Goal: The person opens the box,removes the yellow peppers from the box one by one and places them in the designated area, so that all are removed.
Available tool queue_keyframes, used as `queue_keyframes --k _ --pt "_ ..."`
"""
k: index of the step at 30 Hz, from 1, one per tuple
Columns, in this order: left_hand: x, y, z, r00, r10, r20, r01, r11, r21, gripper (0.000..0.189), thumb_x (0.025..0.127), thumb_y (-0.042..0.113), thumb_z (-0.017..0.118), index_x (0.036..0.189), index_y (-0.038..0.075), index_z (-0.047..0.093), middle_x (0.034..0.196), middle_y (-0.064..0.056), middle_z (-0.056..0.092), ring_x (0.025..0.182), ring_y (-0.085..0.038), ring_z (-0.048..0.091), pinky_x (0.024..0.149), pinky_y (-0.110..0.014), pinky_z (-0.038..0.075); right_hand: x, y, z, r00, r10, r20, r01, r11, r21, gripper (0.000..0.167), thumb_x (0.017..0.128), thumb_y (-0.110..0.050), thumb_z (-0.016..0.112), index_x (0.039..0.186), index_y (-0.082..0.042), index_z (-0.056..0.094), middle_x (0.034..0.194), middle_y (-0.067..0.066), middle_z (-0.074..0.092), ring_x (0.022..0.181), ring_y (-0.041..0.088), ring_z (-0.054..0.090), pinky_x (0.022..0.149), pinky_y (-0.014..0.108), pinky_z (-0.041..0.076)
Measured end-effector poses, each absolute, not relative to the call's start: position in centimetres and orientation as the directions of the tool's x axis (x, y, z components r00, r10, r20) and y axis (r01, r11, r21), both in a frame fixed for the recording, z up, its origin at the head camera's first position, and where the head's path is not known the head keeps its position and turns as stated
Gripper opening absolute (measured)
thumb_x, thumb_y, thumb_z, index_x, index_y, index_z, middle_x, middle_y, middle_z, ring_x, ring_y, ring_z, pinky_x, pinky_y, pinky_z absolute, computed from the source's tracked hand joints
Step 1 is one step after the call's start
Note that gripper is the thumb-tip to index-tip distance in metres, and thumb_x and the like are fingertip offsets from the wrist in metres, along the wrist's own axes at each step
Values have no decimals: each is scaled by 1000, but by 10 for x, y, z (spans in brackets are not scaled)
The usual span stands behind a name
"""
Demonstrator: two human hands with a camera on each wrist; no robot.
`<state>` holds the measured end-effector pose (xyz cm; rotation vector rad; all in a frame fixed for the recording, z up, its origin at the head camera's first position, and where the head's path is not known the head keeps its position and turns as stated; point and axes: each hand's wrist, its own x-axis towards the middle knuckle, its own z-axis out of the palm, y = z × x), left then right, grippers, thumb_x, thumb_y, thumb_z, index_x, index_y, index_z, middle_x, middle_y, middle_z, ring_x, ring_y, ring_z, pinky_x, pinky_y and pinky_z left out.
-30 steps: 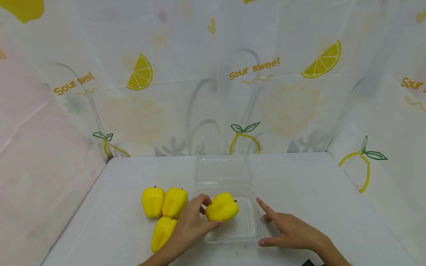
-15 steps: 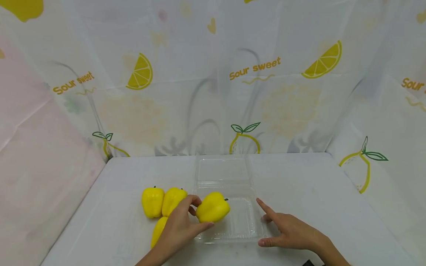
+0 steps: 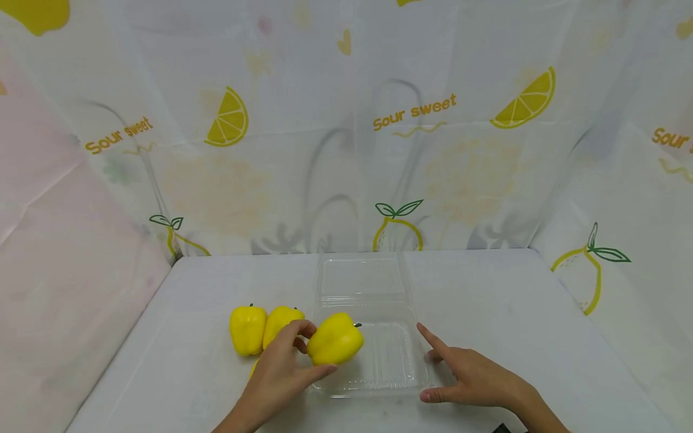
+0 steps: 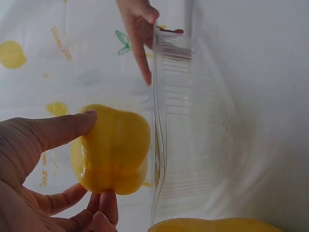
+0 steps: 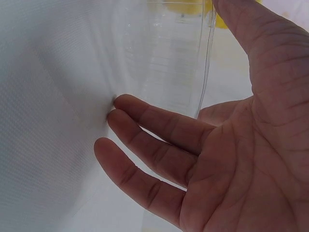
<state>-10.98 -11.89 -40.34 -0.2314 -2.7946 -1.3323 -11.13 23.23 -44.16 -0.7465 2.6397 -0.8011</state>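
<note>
My left hand [image 3: 278, 370] holds a yellow bell pepper [image 3: 335, 340] between thumb and fingers, over the left part of a clear plastic clamshell container [image 3: 387, 352]. In the left wrist view the held pepper [image 4: 113, 154] is above the level of the container's rim [image 4: 157, 121]. The container's lid [image 3: 361, 278] lies folded back, away from me. Beside the container's right side is my right hand [image 3: 476, 376], index finger extended and thumb apart. In the right wrist view, that hand [image 5: 231, 164] has fingertips close to the container wall [image 5: 169, 63]; contact is unclear.
Left of the container sit two more yellow bell peppers, one at the outside [image 3: 248, 331] and one [image 3: 281, 322] partly behind my left hand. A third pepper [image 3: 253, 368] is mostly hidden by that hand. Printed cloth [image 3: 346, 150] hangs behind the white table [image 3: 487, 288].
My left hand has moved left with the bell pepper, from over the container's middle toward its left edge, covering more of the nearest loose pepper. My right hand stays put.
</note>
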Motion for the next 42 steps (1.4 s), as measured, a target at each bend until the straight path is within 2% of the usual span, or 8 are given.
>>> queue_keyframes --k 5,14,24,36,42 --pt "-107 -126 -400 -990 95 108 143 588 796 66 63 31 94 116 11 60 103 4 59 89 -12 55 81 -33 51 -111 232 -442 -825 -556 -104 -406 710 -575 106 84 -63 66 159 -16 9 121 -4 63 110 18 59 89 46 49" --pt "-104 -133 -400 -996 48 73 87 646 759 71 63 30 95 124 11 63 106 5 59 88 -11 55 80 -29 52 -111 233 -443 -823 -559 -100 -410 707 -577 107 84 -63 67 159 -15 9 121 -3 64 108 17 58 87 44 49" --pt "-101 -145 -398 -993 38 110 106 688 718 70 64 37 93 122 12 65 110 3 60 89 -11 55 80 -32 51 -112 233 -441 -820 -565 -95 -416 701 -580 106 84 -62 67 159 -16 9 122 -3 64 110 17 59 87 44 49" --pt "-96 -165 -393 -992 4 124 94 680 728 71 66 37 92 125 10 62 112 1 60 92 -13 56 87 -40 50 -111 232 -441 -822 -563 -90 -421 706 -569 106 83 -63 67 159 -16 10 121 -4 64 111 18 59 89 45 49" --pt "-95 -175 -392 -991 2 130 96 691 717 71 67 40 91 125 11 62 114 1 59 94 -15 56 79 -34 48 -112 232 -440 -816 -571 -87 -428 699 -572 106 84 -62 67 159 -16 9 122 -4 64 112 18 59 89 44 49"
